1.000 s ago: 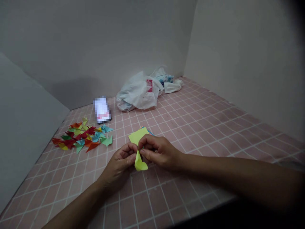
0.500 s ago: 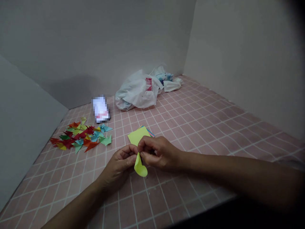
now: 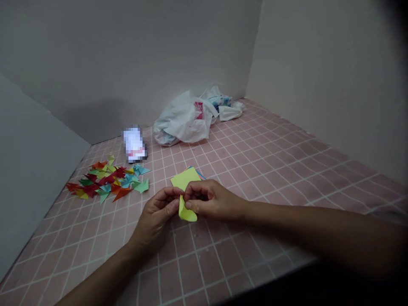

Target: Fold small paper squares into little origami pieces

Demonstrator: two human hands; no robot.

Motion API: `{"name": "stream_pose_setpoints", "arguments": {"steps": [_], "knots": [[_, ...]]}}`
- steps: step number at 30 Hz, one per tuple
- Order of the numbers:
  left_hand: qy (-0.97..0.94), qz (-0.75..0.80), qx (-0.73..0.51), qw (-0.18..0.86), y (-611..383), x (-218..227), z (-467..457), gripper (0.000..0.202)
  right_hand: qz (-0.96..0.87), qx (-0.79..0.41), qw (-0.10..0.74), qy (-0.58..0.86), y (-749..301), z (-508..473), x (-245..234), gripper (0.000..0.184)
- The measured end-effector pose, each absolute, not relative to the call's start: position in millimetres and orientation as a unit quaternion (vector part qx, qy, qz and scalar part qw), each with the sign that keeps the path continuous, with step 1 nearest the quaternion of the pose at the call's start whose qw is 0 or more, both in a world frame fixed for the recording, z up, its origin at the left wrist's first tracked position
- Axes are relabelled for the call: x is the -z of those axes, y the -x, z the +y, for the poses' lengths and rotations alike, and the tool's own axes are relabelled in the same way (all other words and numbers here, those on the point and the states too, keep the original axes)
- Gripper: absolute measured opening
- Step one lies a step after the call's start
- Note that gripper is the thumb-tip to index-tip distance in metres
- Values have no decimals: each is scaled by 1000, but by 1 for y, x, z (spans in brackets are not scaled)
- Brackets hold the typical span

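Observation:
Both hands meet over the pink tiled surface (image 3: 255,170). My left hand (image 3: 157,219) and my right hand (image 3: 212,199) pinch a small yellow-green paper piece (image 3: 185,212) between their fingertips; it curls downward below the fingers. Just behind the hands lies a small stack of square paper sheets (image 3: 185,177), yellow on top with blue and pink edges showing.
A heap of folded coloured paper pieces (image 3: 106,180) lies at the left. A blurred white object (image 3: 134,144) stands behind it. A crumpled white plastic bag (image 3: 188,121) and more wrappings (image 3: 229,111) sit in the back corner. Grey walls enclose three sides.
The hands have shifted slightly up and back toward the paper stack. The hanging yellow-green piece looks shorter and more folded between the fingers.

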State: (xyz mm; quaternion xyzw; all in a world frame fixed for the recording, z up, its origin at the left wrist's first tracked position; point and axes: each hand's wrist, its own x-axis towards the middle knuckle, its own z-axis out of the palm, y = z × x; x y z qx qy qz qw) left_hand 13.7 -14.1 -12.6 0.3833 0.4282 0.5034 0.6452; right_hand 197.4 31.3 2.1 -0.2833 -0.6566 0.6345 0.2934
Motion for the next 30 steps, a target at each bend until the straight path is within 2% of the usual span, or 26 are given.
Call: {"name": "stream_pose_setpoints", "arguments": {"steps": [4,11,17,30], "knots": [[-423,432,-493,626,-12,16,-15,13,-653,-639,292,283,-196,31,1,7],[-459,441,-478,605,-11,12,-15,11,-674,-616,283,293,-195,33,-1,12],[-498,458,-429,598,-8,7,-15,21,-709,-580,257,310,-195,36,3,9],[-517,469,-402,593,-6,4,-15,13,-687,-629,247,268,-197,40,6,5]]}}
